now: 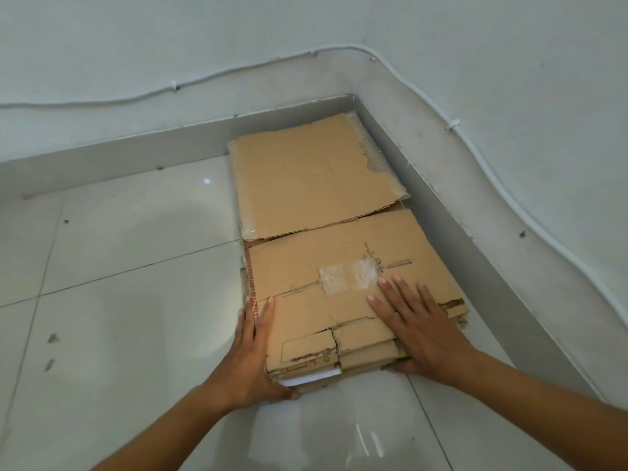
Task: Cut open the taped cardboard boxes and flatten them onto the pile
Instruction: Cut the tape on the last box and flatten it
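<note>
Cardboard pile (323, 198) lies lengthwise toward the wall (238, 35); left hand (253, 351), right hand (421, 328) press it, fingers straight.

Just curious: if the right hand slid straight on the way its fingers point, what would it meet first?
Most likely the crumpled clear tape on the top cardboard sheet, lying just ahead of the right hand.

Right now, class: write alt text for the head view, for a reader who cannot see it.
A pile of flattened cardboard lies on a tiled floor in a wall corner. The left hand rests along its left edge; the right hand lies flat on top, beside clear tape.
</note>
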Motion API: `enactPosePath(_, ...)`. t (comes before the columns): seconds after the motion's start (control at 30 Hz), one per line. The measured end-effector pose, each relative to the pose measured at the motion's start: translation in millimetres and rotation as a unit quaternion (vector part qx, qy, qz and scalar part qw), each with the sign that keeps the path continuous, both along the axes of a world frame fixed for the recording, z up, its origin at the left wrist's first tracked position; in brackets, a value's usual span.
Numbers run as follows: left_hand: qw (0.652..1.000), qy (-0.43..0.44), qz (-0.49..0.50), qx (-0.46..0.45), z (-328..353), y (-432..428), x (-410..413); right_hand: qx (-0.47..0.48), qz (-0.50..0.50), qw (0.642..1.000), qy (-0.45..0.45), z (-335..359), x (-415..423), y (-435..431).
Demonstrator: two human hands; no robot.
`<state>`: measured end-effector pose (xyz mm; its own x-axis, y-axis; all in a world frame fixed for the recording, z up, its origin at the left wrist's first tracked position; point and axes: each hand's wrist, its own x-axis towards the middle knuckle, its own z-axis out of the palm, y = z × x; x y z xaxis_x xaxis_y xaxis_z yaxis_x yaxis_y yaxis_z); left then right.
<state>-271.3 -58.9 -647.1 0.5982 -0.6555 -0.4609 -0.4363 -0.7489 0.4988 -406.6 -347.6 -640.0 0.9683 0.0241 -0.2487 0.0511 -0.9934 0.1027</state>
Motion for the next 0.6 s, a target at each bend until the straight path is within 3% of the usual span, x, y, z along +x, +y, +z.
enactPosePath(0.33, 1.000, 0.007, 0.007, 0.008, -0.5, -42.9, 5.0, -0.023, -0.018, 1.000, 0.005, 8.3, 18.7, -35.5)
enactPosePath(0.6, 0.999, 0.046, 0.005, 0.005, -4.2, -46.6, 11.8, 0.021, -0.042, 0.998, 0.037, 9.7, 26.3, -41.2)
